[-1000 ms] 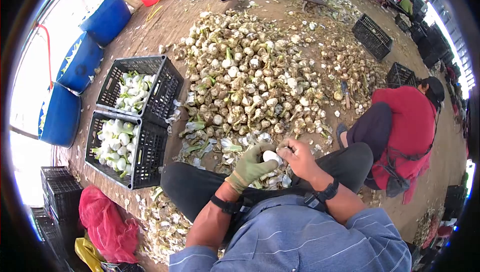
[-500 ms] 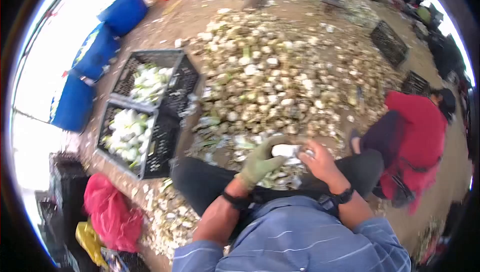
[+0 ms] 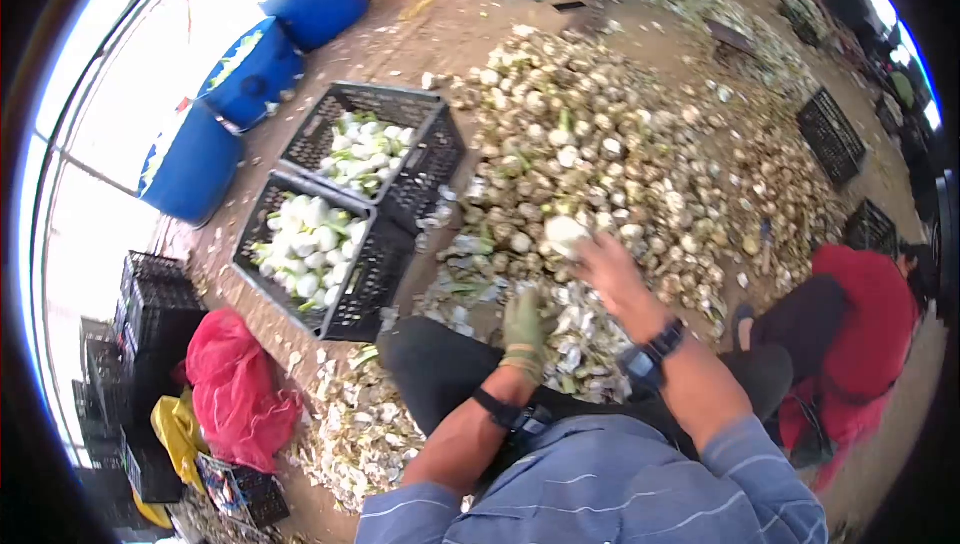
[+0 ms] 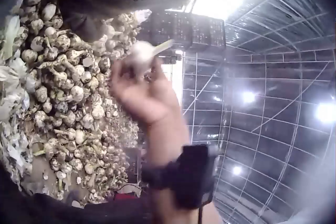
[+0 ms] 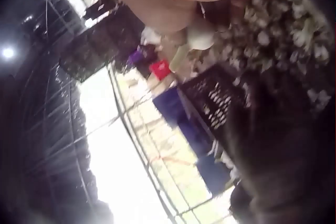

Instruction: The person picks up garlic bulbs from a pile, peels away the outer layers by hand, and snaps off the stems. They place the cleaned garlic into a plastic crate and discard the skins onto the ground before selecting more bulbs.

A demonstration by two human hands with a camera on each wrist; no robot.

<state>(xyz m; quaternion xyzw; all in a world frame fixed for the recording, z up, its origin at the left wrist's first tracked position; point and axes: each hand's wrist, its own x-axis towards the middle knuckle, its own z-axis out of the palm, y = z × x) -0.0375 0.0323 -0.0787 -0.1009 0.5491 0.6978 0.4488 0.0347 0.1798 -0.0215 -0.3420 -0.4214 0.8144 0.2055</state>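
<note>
My bare right hand (image 3: 615,272) holds a white peeled garlic bulb (image 3: 566,236) out over the near part of the heap of unpeeled garlic (image 3: 600,164). The left wrist view shows its short pale green stem (image 4: 163,47) sticking out past the fingers; in the right wrist view the bulb (image 5: 201,39) sits at the fingertips. My left hand (image 3: 523,329), in a green work glove, is lower down, near my knee and above loose garlic skins (image 3: 585,339). It is apart from the bulb, and nothing shows in it.
Two black crates (image 3: 400,244) with peeled white bulbs stand left of the heap. Blue tubs (image 3: 195,169) line the left side. A person in red (image 3: 865,329) sits close on my right. A red mesh sack (image 3: 235,389) and scattered skins lie at lower left.
Both hands were together at the bulb. Now the right hand has carried it forward over the heap, while the gloved left hand has let go and dropped back. The head view has swung left.
</note>
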